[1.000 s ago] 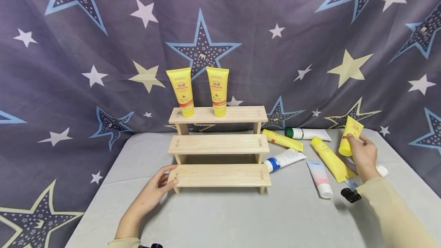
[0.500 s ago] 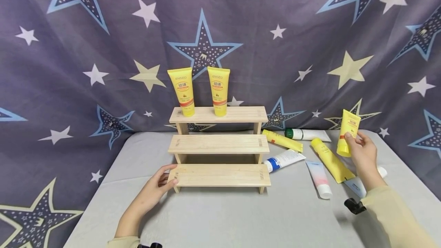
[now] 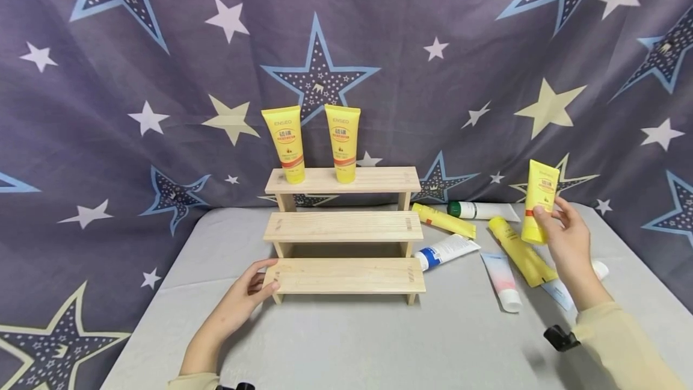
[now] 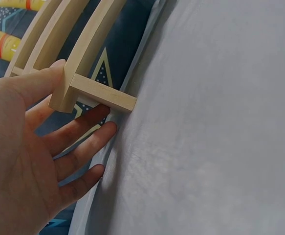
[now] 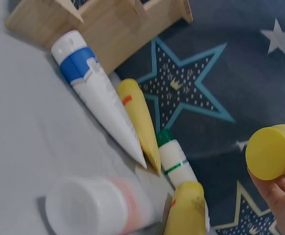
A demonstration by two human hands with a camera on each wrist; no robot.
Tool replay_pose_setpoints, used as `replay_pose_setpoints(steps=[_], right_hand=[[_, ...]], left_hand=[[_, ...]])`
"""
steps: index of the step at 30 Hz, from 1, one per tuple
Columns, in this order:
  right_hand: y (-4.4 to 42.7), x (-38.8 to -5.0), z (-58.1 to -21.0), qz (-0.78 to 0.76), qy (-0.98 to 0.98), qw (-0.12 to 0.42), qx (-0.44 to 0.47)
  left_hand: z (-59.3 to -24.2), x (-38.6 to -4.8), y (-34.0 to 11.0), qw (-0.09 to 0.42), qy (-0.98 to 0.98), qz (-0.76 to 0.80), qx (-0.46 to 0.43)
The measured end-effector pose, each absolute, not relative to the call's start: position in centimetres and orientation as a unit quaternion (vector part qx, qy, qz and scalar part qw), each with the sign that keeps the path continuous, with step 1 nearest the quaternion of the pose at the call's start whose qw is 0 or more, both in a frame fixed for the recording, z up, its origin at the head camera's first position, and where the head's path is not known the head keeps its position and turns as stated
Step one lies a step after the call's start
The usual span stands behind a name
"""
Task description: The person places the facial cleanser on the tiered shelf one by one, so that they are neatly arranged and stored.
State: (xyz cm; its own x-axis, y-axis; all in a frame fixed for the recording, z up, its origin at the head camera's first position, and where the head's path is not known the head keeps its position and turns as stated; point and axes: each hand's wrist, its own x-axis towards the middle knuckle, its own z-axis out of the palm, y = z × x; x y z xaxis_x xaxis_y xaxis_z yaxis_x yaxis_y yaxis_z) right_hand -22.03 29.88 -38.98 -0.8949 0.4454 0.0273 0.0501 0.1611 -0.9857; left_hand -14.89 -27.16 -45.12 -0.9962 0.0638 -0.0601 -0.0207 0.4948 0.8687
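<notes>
My right hand [image 3: 571, 245] holds a yellow tube [image 3: 539, 200] upright above the table at the right, cap end down. Its yellow cap [image 5: 269, 154] faces the camera in the right wrist view. At the left end of the three-step wooden rack [image 3: 346, 275], my left hand [image 3: 240, 300] grips the lowest step between thumb and fingers. Three of its fingers [image 4: 83, 152] spread below the plank in the left wrist view. Two more yellow tubes, a left one [image 3: 287, 143] and a right one [image 3: 343, 143], stand on the top step, caps down.
Right of the rack lie a yellow tube [image 3: 446, 221], a green-capped white tube [image 3: 484, 210], a blue-and-white tube [image 3: 449, 250], a larger yellow tube [image 3: 522, 253] and a pink-and-blue tube [image 3: 502, 281]. A pale blue tube [image 3: 557, 294] is partly behind my right wrist. A starry curtain [image 3: 379, 47] hangs behind.
My right hand has raised the yellow tube and carried it slightly left, turning it more upright with its label towards me. My left hand and the rack have stayed put.
</notes>
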Motion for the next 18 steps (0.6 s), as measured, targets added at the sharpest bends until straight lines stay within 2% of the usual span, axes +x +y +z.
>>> replay_pose_setpoints(steps=[18], right_hand=[[25.9,-20.3,-36.7,0.727,-0.663,0.176,-0.022]], left_hand=[[-44.8,-14.8,-27.1,0.039,0.862,0.505,0.021]])
